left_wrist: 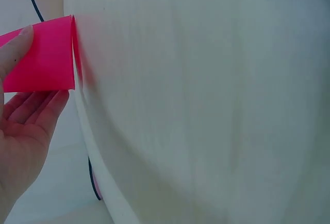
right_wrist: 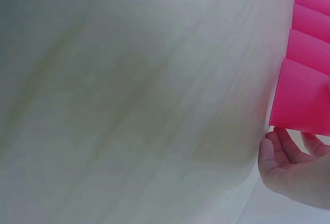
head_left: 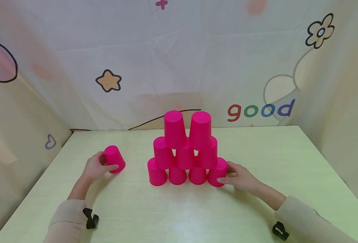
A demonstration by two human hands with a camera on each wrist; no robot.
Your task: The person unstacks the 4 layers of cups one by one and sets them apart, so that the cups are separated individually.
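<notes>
On the left of the table, my left hand (head_left: 95, 167) holds an upside-down pink cup (head_left: 114, 158), thumb on the near side and fingers behind. The left wrist view shows this cup's rim right at the tabletop. Pink cups also form a stepped pyramid in the middle: several in the bottom row, three in the middle row (head_left: 185, 157) and two on top (head_left: 201, 130), all mouth down. At its right end, my right hand (head_left: 241, 177) grips the bottom corner cup (head_left: 218, 170), its thumb in front and fingers at the far side.
The pale wooden table (head_left: 179, 216) has a patterned cloth (head_left: 179, 67) behind it and more cloth along both sides. A black clip-like piece (head_left: 91, 218) hangs by the left sleeve, another (head_left: 280, 231) by the right sleeve.
</notes>
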